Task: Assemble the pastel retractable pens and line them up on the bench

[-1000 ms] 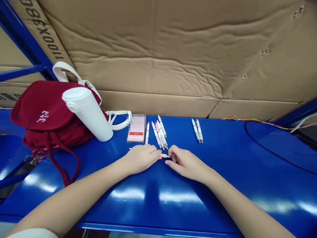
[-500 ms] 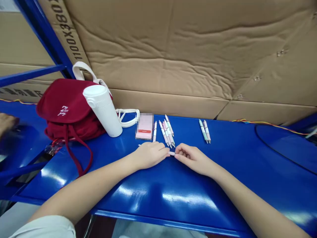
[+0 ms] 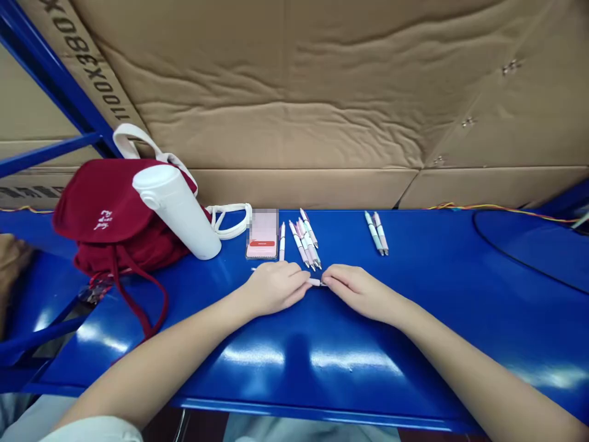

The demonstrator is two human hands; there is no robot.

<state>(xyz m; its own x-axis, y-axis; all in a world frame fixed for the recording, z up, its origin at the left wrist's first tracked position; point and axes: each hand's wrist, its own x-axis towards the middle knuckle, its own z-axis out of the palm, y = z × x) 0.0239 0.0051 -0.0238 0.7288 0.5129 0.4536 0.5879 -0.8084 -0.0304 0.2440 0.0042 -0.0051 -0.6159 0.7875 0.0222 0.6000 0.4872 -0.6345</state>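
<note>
1. Left hand (image 3: 273, 287) is resting palm-down with its fingers pressed together, curling over a slim pink-and-white plastic pen (image 3: 315, 282). I am seeing the pen lying across the table, its thin end poking out past the left hand.
2. My right hand (image 3: 361, 293) is reaching in from the other side, its fingers held close together. Its fingertips (image 3: 324, 279) are meeting the pen's tip, but I cannot tell whether they are pinching it.
3. Nearest the hands, loose pens (image 3: 304, 244) are lying in a tight fan on a glossy blue steel table (image 3: 294, 362). A single pen (image 3: 281, 241) is lying just beside a pink-cased phone (image 3: 262, 234), and a pair of pens (image 3: 377, 233) is lying well apart.
4. Farther off, a white bottle (image 3: 177, 212) is tilting against a soft red cloth bag (image 3: 96, 215), in front of rumpled cardboard (image 3: 276, 92).
5. Compared with the earlier frame, the right hand's fingers are straightening from a curl.
</note>
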